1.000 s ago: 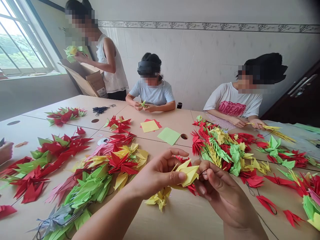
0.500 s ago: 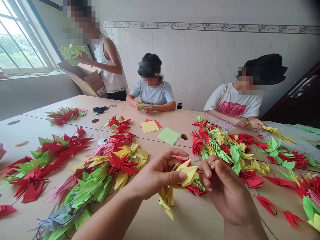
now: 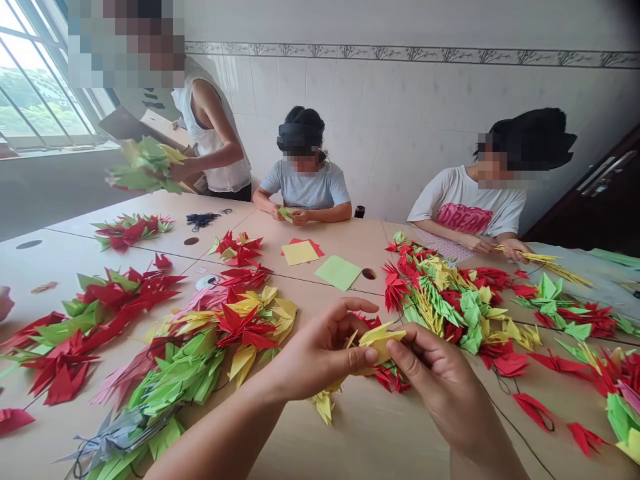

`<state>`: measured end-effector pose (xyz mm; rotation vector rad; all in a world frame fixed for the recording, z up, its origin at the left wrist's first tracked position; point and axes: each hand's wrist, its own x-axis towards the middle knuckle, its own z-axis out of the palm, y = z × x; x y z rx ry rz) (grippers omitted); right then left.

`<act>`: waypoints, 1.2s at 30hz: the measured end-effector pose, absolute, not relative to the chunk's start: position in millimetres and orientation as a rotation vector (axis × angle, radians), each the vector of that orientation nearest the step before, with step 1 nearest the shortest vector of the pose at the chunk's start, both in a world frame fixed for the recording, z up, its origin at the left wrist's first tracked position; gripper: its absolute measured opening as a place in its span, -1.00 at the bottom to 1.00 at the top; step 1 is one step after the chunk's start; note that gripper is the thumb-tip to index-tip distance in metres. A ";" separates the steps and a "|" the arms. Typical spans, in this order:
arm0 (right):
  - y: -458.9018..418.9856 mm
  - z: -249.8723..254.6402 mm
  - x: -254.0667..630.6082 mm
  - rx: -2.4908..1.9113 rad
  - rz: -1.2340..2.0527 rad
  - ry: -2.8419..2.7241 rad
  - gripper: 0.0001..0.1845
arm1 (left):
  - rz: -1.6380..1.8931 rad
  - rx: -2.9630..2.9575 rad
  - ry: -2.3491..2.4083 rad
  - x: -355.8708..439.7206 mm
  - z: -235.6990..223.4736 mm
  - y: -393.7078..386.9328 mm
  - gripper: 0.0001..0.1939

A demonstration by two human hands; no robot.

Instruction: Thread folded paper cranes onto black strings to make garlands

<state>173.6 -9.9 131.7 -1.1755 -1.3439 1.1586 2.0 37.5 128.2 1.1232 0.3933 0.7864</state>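
"Where do your arms come in?"
"The bare left forearm rises from seven o'clock, the right forearm from about five."
"And the hands?"
"Close together. The left hand has its thumb laid toward three o'clock, fingers bent above it. The right hand leans in toward ten, its thumb and fingers pinched, the thumb tip facing the left one."

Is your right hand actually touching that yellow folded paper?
Touching: the head view shows the right hand's thumb and fingers pinching the yellow folded paper's right end.
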 end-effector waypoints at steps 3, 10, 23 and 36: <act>-10.9 131.8 174.9 -1.193 1.095 -1.254 -0.77 | 0.778 1.116 0.361 0.7 127.9 39.3 -0.51; -12.8 132.7 173.8 -1.114 1.030 -1.089 -0.77 | 0.704 1.263 0.388 -1.7 124.0 41.2 -0.44; -13.3 128.5 185.6 -1.195 1.000 -1.172 -0.74 | 0.761 1.148 0.425 0.3 121.8 43.8 -0.57; -12.0 124.6 181.5 -1.184 1.082 -1.056 -0.76 | 0.778 1.146 0.421 -0.2 124.0 41.6 -0.58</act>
